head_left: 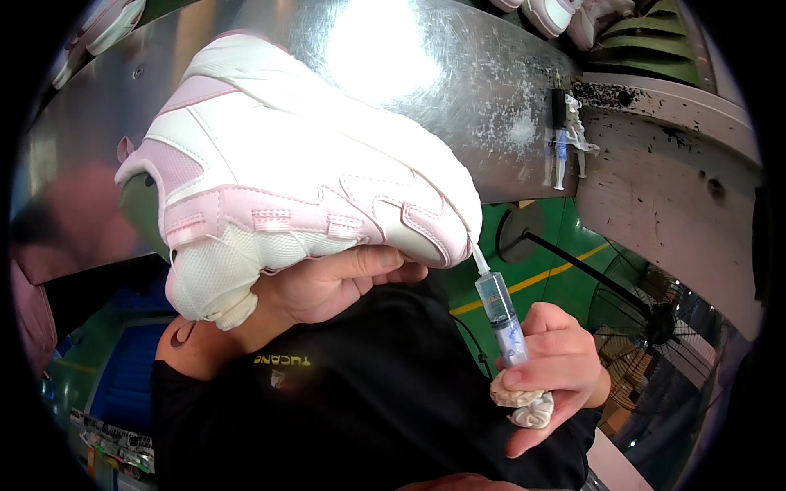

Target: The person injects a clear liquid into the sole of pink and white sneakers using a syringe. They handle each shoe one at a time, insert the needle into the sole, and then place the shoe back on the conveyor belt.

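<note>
A white and pale pink sneaker (278, 164) is tilted on its side in front of me, its sole edge toward the top of the view and its toe to the right. My left hand (340, 282) grips it from below, the thumb along the upper near the toe. In my right hand (561, 360) is a clear plastic syringe (501, 315) with bluish marks on its barrel. Its tip touches or nearly touches the toe, at the seam by the sole. Crumpled off-white material (524, 401) is bunched at the syringe's rear, against my fingers.
Beyond the sneaker lies a scratched metal table (458, 74). A second syringe (560, 139) and a crumpled whitish scrap (576, 127) rest at its right end, beside a stained ledge (671, 164). More shoes (557, 15) stand at the top. A black fan (655, 319) is at the right.
</note>
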`<act>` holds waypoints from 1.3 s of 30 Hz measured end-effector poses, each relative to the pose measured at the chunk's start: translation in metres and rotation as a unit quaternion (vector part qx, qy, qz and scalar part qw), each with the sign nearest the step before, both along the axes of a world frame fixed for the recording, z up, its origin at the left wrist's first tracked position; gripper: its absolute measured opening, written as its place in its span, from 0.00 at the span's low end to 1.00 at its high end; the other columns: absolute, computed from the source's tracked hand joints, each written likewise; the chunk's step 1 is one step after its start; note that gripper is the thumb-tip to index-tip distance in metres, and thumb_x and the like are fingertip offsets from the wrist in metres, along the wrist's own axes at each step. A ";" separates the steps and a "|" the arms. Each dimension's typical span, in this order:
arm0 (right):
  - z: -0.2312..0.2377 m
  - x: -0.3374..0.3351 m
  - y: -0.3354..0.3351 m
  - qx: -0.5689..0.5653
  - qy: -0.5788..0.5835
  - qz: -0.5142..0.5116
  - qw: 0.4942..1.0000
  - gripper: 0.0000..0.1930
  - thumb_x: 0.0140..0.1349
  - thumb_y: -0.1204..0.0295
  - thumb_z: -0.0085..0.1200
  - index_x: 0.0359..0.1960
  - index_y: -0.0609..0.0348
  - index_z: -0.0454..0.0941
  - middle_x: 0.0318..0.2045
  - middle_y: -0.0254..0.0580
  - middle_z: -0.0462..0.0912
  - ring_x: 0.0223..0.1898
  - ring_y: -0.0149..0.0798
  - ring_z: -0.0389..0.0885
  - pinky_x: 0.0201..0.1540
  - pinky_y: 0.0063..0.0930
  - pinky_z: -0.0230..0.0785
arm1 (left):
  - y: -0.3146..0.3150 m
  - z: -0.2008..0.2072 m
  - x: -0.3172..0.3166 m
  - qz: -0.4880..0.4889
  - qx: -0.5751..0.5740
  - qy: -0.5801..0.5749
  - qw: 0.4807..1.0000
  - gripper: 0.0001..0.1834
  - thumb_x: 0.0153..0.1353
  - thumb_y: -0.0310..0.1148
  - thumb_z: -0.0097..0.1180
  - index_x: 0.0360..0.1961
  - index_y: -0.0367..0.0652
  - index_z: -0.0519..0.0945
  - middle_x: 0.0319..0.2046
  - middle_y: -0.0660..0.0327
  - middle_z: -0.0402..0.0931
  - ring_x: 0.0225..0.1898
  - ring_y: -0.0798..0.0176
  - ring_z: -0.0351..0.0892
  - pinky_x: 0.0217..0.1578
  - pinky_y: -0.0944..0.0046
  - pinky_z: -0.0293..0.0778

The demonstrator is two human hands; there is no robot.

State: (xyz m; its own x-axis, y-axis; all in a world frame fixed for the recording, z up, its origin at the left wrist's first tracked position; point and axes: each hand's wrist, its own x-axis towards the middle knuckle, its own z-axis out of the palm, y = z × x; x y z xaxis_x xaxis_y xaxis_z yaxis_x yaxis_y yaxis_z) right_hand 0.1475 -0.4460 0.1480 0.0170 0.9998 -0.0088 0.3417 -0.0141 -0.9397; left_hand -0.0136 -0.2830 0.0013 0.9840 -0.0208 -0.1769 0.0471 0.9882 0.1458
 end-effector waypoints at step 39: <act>-0.105 0.023 0.004 0.153 -0.259 -0.205 0.931 0.33 0.41 0.49 0.70 0.44 0.58 0.73 0.30 0.35 0.76 0.32 0.38 0.64 0.35 0.32 0.58 | 0.021 0.032 -0.089 0.096 -0.039 0.120 0.987 0.38 0.51 0.22 0.58 0.64 0.40 0.58 0.60 0.55 0.64 0.64 0.55 0.60 0.65 0.51 0.52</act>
State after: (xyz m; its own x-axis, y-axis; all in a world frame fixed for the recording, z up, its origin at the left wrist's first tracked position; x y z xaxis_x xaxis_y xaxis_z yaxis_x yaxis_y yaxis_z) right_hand 0.1707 -0.4417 0.0431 0.3203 0.8624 0.3920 0.7757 -0.0012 -0.6311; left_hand -0.1021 -0.2618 0.0333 0.9011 0.1396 -0.4104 -0.1183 0.9900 0.0769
